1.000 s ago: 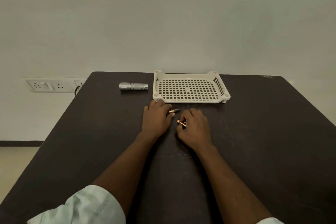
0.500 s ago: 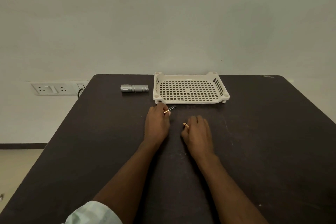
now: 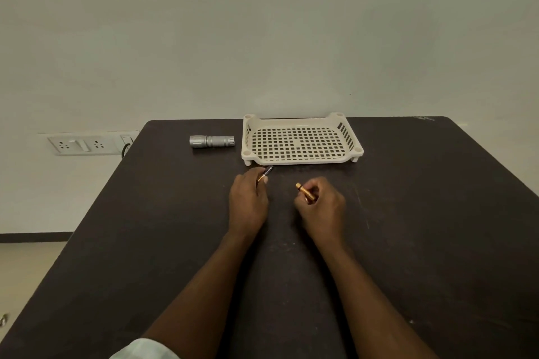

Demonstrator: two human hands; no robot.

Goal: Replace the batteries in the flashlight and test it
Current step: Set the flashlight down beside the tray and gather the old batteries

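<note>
A silver flashlight (image 3: 212, 141) lies on its side at the back of the dark table (image 3: 423, 213), left of the tray. My left hand (image 3: 248, 202) pinches a copper-and-black battery (image 3: 265, 173) whose tip points toward the tray's front left corner. To its right, my right hand (image 3: 320, 207) holds a second copper battery (image 3: 304, 192) in its curled fingers, the battery's end sticking out up and to the left. Both hands hover low over the table's middle, a short gap between them.
A cream perforated plastic tray (image 3: 300, 162) stands at the back centre with nothing in it. A wall socket panel (image 3: 77, 145) sits left of the table, with a dark cable beside it. The wall rises right behind the table's far edge.
Both hands have lifted their batteries and drawn apart. The left hand's battery has moved closer to the tray corner, and the right hand's battery now shows more of its length.
</note>
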